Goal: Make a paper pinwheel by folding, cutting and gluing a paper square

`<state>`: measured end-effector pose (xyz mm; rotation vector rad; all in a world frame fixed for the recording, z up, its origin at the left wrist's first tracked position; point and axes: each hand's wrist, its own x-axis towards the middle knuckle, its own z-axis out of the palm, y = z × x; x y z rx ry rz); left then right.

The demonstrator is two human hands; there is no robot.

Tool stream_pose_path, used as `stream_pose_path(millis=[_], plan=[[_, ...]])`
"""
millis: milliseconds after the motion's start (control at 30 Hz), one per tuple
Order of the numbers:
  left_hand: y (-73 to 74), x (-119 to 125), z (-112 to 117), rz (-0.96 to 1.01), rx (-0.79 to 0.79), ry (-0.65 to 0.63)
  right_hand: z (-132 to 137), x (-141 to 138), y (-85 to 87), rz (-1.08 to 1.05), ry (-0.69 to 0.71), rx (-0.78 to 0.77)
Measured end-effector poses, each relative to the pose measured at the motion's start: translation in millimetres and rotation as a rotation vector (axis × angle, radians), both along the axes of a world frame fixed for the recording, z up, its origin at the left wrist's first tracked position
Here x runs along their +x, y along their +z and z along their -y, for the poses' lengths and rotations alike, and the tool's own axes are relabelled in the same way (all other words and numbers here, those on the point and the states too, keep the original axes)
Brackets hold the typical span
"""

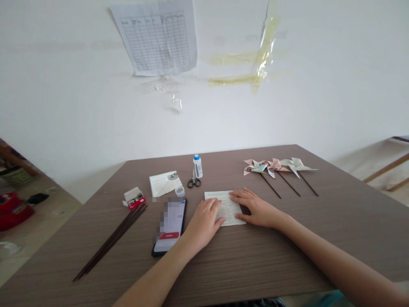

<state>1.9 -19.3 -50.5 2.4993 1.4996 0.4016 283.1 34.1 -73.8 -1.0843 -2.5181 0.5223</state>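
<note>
A small square sheet of printed paper (228, 209) lies flat on the brown table in front of me. My left hand (206, 217) rests on its left edge, fingers stretched out and pressed lightly down. On the right edge lies my right hand (254, 208), its fingers spread, with the thumb near the lower right corner. Just left of my left forearm is a phone (171, 226) with a lit screen. Beyond the sheet lie scissors (194, 182) with black handles, beside a white glue bottle (197, 166) with a blue cap.
Several dark sticks (111, 241) lie at the left, near a small red-and-white box (134, 198). A stack of paper squares (164, 184) and a small clear cup (180, 191) are behind the phone. Three paper pinwheels (277, 166) on sticks lie at the right. A wall (223, 123) borders the table's far edge.
</note>
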Motion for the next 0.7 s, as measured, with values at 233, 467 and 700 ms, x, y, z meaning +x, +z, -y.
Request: stream_pose_path(millis=[233, 467, 700], plan=[[-14.3, 13.5, 1.4, -0.054, -0.028, 0.06, 13.5, -22.1, -6.5, -0.062, -0.03, 0.02], [-19.2, 9.5, -0.3, -0.061, 0.014, 0.05, 21.2, -37.0, -11.8, -0.008, -0.026, -0.011], [-21.6, 10.1, 0.5, -0.157, -0.029, 0.11, 16.7, -33.0, -22.1, 0.067, -0.094, 0.113]])
